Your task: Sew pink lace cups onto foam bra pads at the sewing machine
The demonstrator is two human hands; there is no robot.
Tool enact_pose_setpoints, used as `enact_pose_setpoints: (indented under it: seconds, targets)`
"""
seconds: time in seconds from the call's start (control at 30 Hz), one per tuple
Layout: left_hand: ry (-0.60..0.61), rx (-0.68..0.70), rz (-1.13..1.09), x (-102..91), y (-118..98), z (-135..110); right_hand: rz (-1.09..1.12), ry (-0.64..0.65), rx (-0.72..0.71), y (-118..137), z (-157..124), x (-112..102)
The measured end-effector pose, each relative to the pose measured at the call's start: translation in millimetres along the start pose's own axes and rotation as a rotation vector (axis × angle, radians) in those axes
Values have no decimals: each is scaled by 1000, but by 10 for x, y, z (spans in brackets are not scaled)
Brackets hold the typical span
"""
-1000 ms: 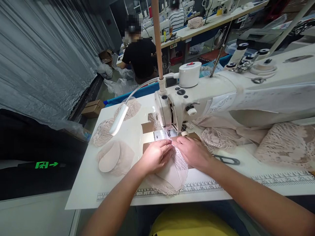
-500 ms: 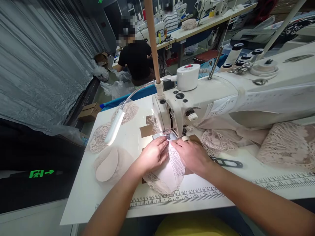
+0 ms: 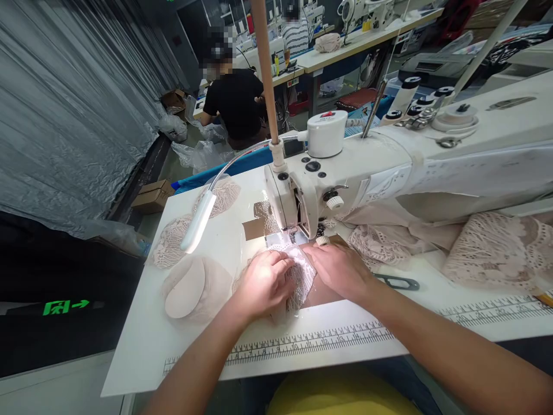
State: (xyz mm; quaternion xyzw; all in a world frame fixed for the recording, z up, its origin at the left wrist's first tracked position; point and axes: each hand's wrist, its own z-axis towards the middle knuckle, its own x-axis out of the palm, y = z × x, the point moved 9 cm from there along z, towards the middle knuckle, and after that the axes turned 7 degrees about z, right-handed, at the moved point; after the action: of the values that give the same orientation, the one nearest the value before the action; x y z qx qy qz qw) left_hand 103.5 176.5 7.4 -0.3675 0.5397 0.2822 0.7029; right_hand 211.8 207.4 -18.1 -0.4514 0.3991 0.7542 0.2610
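Observation:
A pale pink lace piece (image 3: 305, 271) lies under the needle area of the white sewing machine (image 3: 298, 199). My left hand (image 3: 265, 282) is closed on its left side, fingers bent over the lace and thumb towards its middle. From the right, my right hand (image 3: 339, 268) has its fingers together at the lace's right edge, close to the presser foot (image 3: 294, 236); its fingertips are partly hidden. Part of the lace is covered by my left hand. A lit lamp (image 3: 199, 222) on a bendy neck hangs to the left of the machine head.
Round lace pieces (image 3: 173, 242) and a beige cup-shaped piece (image 3: 185, 288) lie on the left of the table. More lace fabric (image 3: 488, 248) is piled at the right, near a grey metal tool (image 3: 397, 282). A printed ruler (image 3: 302, 346) runs along the front edge. A person (image 3: 235, 101) sits beyond.
The lace piece has been turned and bunched under my left hand; its lower part no longer spreads towards the ruler. My right hand has moved off its top to the right edge.

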Motion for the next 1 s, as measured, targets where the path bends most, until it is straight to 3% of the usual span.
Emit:
enact_pose_setpoints:
  seconds: [0.1,0.3,0.4,0.53,0.77,1.0]
  targets:
    - [-38,-92,50,64,-30,-40,41,16,22,-10,6,-35]
    - [-81,-82,-124,89,70,-88,164,76,84,-82,-6,-63]
    - [-80,-106,-204,57,142,-118,262,83,40,-35,-35,-123]
    - [-73,-130,-257,43,168,-126,355,188,-104,165,-78,-127]
    - [-67,-153,-311,68,229,-134,239,345,-134,212,-108,8]
    - [-71,-121,-308,69,207,-146,72,359,-212,213,-290,6]
